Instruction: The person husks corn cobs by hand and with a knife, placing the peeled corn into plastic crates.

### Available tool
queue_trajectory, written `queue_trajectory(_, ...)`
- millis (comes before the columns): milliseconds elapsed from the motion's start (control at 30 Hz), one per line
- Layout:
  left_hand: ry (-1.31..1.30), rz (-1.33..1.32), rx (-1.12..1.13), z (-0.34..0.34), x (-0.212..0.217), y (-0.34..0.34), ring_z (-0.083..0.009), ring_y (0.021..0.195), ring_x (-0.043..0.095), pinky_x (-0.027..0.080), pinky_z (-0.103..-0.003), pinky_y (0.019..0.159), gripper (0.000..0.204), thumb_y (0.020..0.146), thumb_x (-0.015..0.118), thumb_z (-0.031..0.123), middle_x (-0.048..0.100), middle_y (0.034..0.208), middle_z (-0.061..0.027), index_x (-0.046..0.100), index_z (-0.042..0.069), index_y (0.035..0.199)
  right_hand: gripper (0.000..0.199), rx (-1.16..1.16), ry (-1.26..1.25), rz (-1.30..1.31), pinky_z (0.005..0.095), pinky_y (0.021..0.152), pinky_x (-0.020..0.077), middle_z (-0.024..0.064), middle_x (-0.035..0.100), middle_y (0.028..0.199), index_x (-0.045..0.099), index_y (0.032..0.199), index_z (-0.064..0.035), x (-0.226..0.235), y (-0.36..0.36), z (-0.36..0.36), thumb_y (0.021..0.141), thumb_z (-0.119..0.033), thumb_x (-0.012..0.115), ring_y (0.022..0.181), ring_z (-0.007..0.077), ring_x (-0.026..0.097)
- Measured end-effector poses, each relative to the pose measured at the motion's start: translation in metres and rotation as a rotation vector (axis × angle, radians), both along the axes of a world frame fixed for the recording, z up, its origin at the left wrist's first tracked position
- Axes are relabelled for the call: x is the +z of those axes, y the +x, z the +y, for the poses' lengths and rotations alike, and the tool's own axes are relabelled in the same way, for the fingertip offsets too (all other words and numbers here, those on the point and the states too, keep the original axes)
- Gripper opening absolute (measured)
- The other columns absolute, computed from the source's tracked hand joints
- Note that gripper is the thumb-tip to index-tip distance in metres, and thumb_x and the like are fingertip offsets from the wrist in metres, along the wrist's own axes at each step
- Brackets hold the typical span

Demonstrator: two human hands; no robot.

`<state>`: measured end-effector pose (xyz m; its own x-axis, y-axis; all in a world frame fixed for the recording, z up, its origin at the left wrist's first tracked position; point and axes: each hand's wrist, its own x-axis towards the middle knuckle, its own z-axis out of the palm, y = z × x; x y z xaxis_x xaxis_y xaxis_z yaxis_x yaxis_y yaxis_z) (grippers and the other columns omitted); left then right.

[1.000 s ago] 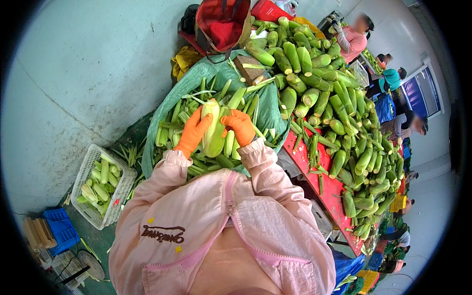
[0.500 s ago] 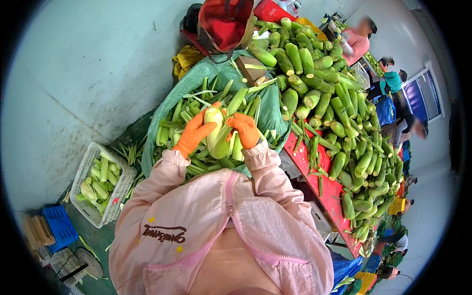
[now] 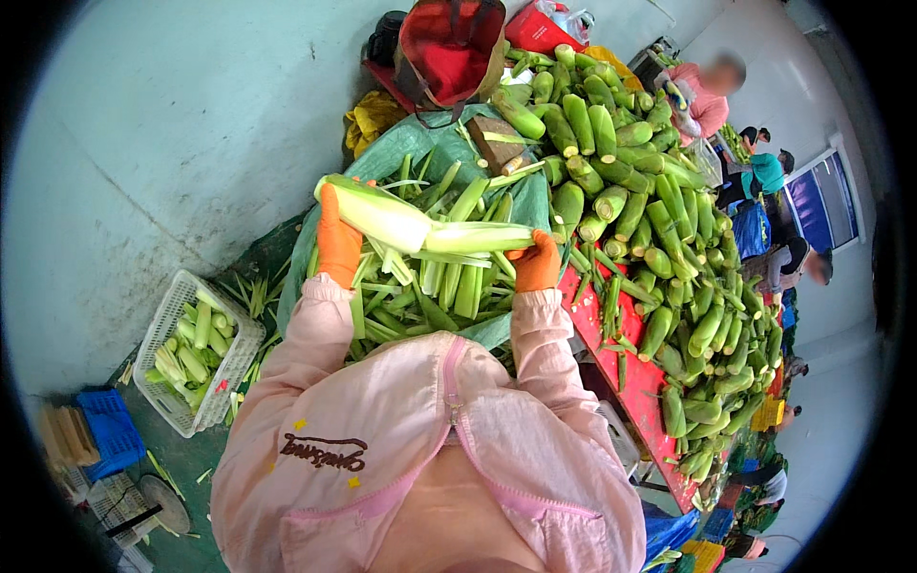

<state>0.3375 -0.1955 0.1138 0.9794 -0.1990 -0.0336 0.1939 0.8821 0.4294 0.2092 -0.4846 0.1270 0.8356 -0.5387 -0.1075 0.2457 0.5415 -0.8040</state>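
Note:
My left hand [image 3: 338,239], in an orange glove, is wrapped round a pale green ear of corn [image 3: 382,216] still in its inner husk. A long pale husk leaf [image 3: 482,238] stretches from the ear to the right, and its far end is gripped by my right hand [image 3: 538,264], also gloved in orange. The ear lies nearly level, with its thick end at the left. Beneath both hands, a green plastic sheet [image 3: 320,215] holds a heap of stripped husk leaves [image 3: 468,291]. No kernels show.
Unpeeled corn [image 3: 659,210] is piled on a red table [image 3: 602,329] at my right. A white crate [image 3: 250,349] of pale ears stands at the left. A wooden block [image 3: 497,143] and a red-lined bag [image 3: 449,57] sit beyond the sheet. Several people work at the far right.
The ear has tipped from upright to nearly level. My right hand has moved right, drawing a husk leaf out lengthwise, while my left hand has shifted a little left.

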Motion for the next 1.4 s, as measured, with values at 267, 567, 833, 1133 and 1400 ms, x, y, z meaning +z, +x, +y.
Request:
queue_trajectory(267,0.537,-0.36,-0.171,-0.01,0.028,-0.033,-0.0188,0.105,0.06,0.047,-0.032,0.094,0.051,0.095,0.062,0.033,0.063,0.119,-0.0123,0.05,0.0,0.132,0.079,0.032,-0.937,0.27,0.0315,0.084,0.0519,0.0158,0.064,0.121,0.052,0.133,0.0034,0.047,0.02,0.063,0.074,-0.041,0.081,0.095,0.0217,0.066)
queue_trajectory(567,0.673,-0.668,-0.507,-0.007,0.052,-0.057,-0.0151,0.121,0.048,0.035,-0.03,0.106,0.056,0.093,0.064,0.028,0.054,0.133,-0.0066,0.046,-0.001,0.139,0.035,0.574,-1.293,0.22,0.0319,0.065,0.0481,0.0064,0.068,0.078,0.071,0.096,-0.0019,0.088,0.019,0.082,0.072,-0.027,0.076,0.066,0.0157,0.06)
queue_trajectory(833,0.565,-0.721,-0.473,-0.018,0.056,-0.061,-0.0175,0.127,0.045,0.03,-0.031,0.11,0.063,0.094,0.062,0.027,0.052,0.137,-0.0102,0.037,0.001,0.145,0.017,0.564,-0.542,0.098,0.0247,0.067,0.0446,-0.0006,0.065,0.082,0.069,0.094,0.0003,0.061,0.006,0.084,0.079,-0.009,0.069,0.073,0.0071,0.055)
queue_trajectory(1133,0.515,-0.462,-0.076,-0.034,0.054,-0.066,-0.0205,0.118,0.057,0.045,-0.032,0.1,0.062,0.079,0.075,0.001,0.06,0.127,-0.0141,0.047,0.001,0.135,0.011,0.0,-0.571,-0.034,0.0261,0.063,0.045,0.0024,0.066,0.081,0.066,0.09,-0.003,0.019,0.003,0.049,0.084,-0.012,0.068,0.068,0.0116,0.058)
queue_trajectory(1400,0.826,-0.859,0.137,-0.025,0.083,-0.068,-0.0219,0.122,0.055,0.044,-0.033,0.102,0.065,0.072,0.08,0.003,0.058,0.131,-0.0117,0.052,0.003,0.131,0.035,0.003,-0.435,0.434,0.037,0.074,0.0571,0.015,0.068,0.103,0.062,0.11,0.0049,-0.008,0.008,-0.006,0.085,-0.018,0.071,0.086,0.0241,0.067)
